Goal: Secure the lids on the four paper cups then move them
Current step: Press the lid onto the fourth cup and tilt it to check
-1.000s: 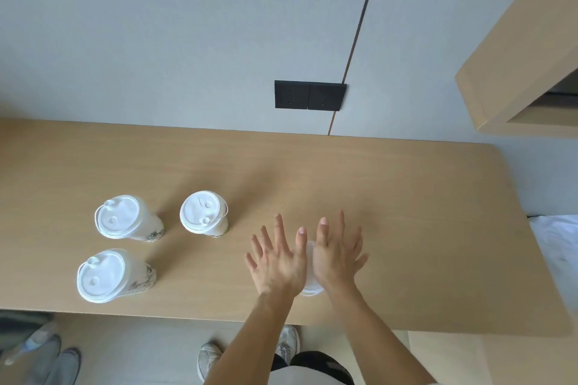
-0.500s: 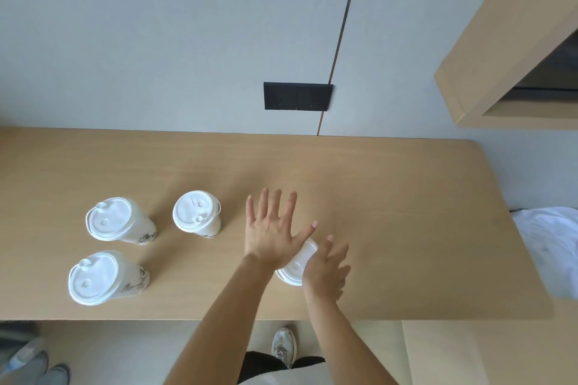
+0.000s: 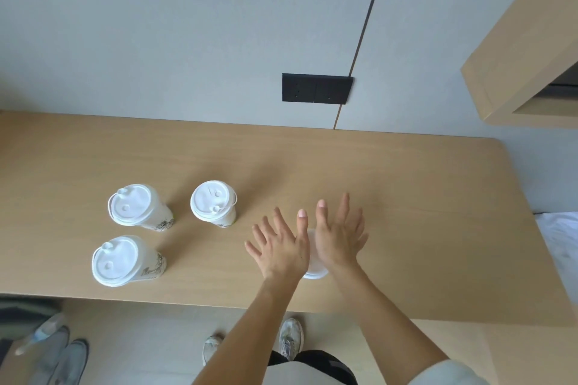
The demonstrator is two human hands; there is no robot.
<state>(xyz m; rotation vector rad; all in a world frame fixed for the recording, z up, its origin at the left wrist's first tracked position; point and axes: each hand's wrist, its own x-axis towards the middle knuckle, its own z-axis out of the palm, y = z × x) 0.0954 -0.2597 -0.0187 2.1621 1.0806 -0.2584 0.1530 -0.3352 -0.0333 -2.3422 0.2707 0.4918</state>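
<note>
Your left hand (image 3: 278,251) has come back beside your right hand (image 3: 339,239). Both press flat, fingers spread, on the last lid (image 3: 314,272), near the front of the bench (image 3: 406,197). Three closed cups (image 3: 212,203) stand to the left.

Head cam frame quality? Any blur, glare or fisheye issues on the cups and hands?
Head view: soft even light, no glare on the table; faint shadows run up-right from the three lidded cups; their white lids look nearly clipped; fisheye leans them outward left; left hand and right hand are sharp, covering most of the fourth cup.
</note>
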